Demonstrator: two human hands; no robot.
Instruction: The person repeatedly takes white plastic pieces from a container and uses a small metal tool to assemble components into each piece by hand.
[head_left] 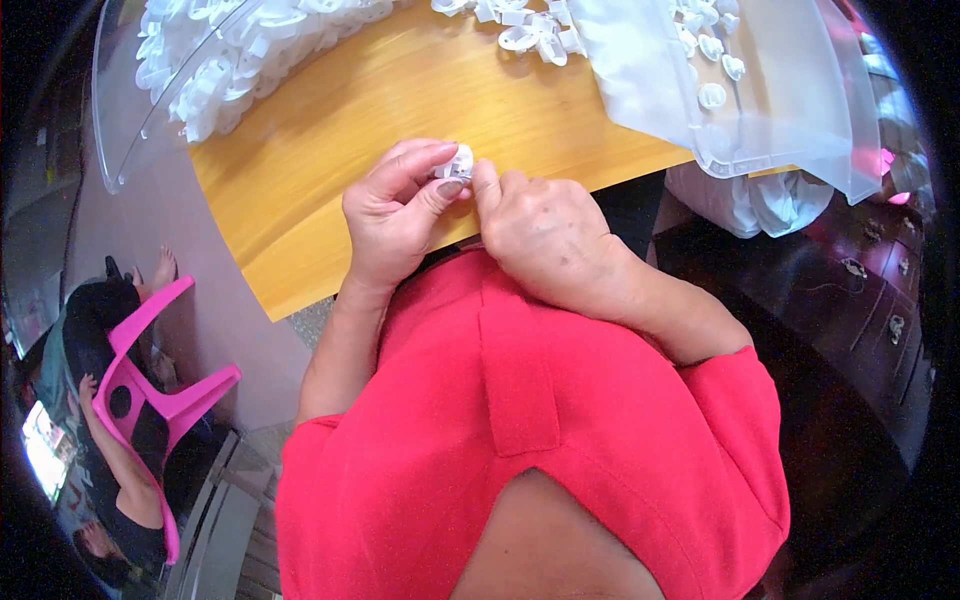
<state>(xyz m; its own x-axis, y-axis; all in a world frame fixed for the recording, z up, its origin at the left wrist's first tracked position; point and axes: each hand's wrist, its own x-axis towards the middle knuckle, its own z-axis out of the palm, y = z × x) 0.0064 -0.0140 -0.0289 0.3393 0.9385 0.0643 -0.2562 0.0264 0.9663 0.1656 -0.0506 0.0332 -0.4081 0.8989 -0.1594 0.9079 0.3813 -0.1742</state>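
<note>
Between thumb and fingers, my left hand [395,205] pinches a small white plastic part [458,162] with a rounded top, just above the near edge of the wooden table [430,110]. My right hand [550,225] is at its right side, fingers curled and index fingertip touching or nearly touching the part. Whether the right fingers hold something small is hidden. Beyond my hands, several similar white plastic parts [535,38] lie loose at the table's far edge.
A clear bin [108,120] heaped with white parts [220,75] stands far left. At far right is a translucent bin [740,160] with several round white pieces [711,96]. A white bag [750,200] hangs below it. At left, another person sits on a pink chair [195,400].
</note>
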